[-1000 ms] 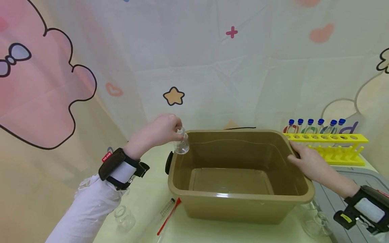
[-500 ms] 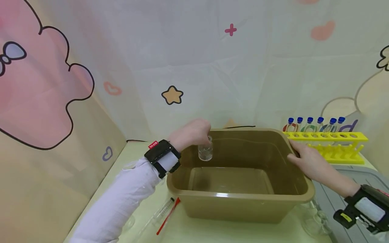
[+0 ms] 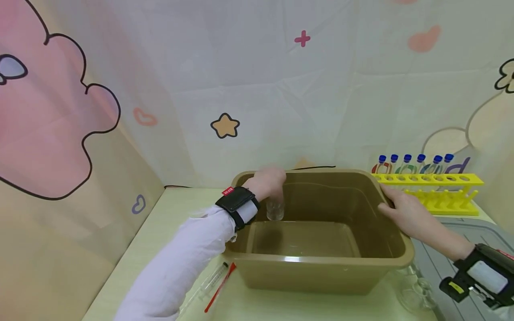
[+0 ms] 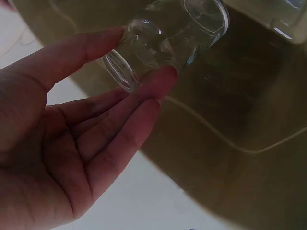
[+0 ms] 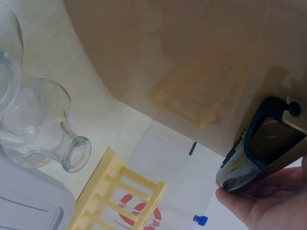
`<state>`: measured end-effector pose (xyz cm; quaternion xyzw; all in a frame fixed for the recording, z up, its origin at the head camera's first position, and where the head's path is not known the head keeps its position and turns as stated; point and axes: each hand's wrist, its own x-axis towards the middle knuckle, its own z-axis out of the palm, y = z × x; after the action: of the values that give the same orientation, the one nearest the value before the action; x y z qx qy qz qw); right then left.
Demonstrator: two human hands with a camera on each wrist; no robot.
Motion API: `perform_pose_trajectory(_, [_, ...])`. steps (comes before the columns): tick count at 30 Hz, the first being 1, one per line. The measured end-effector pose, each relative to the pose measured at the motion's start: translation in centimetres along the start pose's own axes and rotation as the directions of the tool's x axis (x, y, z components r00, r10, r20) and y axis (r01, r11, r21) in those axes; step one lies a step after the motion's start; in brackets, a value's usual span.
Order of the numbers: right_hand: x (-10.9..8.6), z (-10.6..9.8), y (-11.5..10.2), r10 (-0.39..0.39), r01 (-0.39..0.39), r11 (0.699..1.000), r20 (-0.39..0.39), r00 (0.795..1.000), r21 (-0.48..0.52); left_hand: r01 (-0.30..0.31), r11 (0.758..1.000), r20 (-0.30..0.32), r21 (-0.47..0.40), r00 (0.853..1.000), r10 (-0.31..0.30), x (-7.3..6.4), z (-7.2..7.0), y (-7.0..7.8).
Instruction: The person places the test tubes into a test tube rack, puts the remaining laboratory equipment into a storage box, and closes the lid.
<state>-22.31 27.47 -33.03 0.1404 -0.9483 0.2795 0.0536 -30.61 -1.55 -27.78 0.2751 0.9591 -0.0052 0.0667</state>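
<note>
A deep brown plastic tub (image 3: 309, 277) stands on the table in front of me. Over its left part my left hand (image 3: 268, 182) holds a small clear glass bottle (image 3: 275, 211), bottom end down, above the tub's floor. In the left wrist view, thumb and fingertips pinch the bottle (image 4: 160, 45) around its neck. My right hand (image 3: 407, 213) grips the tub's right end, thumb over the rim. In the right wrist view its fingers touch the dark handle (image 5: 247, 160) there; part of that hand is out of frame.
Behind the tub's right side stands a yellow rack (image 3: 429, 179) with several blue-capped tubes (image 3: 420, 160). A grey ribbed board (image 3: 462, 232) lies at the right. Glass flasks (image 5: 36, 122) stand by the tub's front right. A syringe (image 3: 213, 280) and a red thin tool (image 3: 220, 287) lie front left.
My left hand has carried the glass bottle rightward from the tub's left rim, then down inside it. My right hand stays on the tub's right end.
</note>
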Motion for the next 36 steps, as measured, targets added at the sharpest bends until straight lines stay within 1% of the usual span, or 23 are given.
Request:
perform_pose_trajectory(5, [-0.1,0.1,0.1,0.015,-0.015,1.0,0.003,1.0,0.003,0.065,0.996,0.057,0.066,0.996,-0.068,0.7,1.3,0.1])
perform_pose_trajectory(9, [-0.2,0.2,0.1,0.013,-0.013,1.0,-0.001,1.0,-0.001,0.109,0.989,0.076,0.097,0.99,-0.116,0.8,2.0,0.1])
perform_pose_trajectory(13, [-0.2,0.2,0.2,0.014,-0.014,1.0,-0.001,1.0,-0.005,0.135,0.983,0.088,0.128,0.985,-0.147,1.0,2.8,0.1])
perform_pose_trajectory(17, [-0.2,0.2,0.1,0.024,-0.024,1.0,0.006,1.0,-0.007,0.13,0.976,0.105,0.176,0.983,-0.15,1.4,3.6,-0.1])
perform_pose_trajectory(19, [-0.1,0.2,0.0,0.026,-0.026,1.0,0.01,1.0,0.0,0.116,0.974,0.109,0.195,0.984,-0.139,1.5,3.9,-0.2])
perform_pose_trajectory(23, [-0.1,0.2,0.0,0.022,-0.022,1.0,0.015,1.0,0.016,0.12,0.975,0.1,0.186,0.985,-0.141,1.7,4.6,-0.7])
perform_pose_trajectory(27, [-0.1,0.1,0.0,0.02,-0.02,1.0,0.015,1.0,0.016,0.144,0.974,0.104,0.174,0.981,-0.164,2.1,5.2,-1.1])
perform_pose_trajectory(33, [0.0,0.0,0.0,0.015,-0.015,1.0,0.003,1.0,-0.014,0.145,0.967,0.11,0.212,0.979,-0.171,2.7,5.8,-1.2])
perform_pose_trajectory(34, [0.0,0.0,0.1,0.013,-0.013,1.0,0.003,1.0,-0.017,0.14,0.966,0.1,0.216,0.981,-0.164,2.8,5.9,-1.2])
perform_pose_trajectory(36, [0.0,0.0,0.1,0.015,-0.015,1.0,0.003,1.0,-0.019,0.144,0.964,0.099,0.223,0.981,-0.169,2.9,5.9,-1.1])
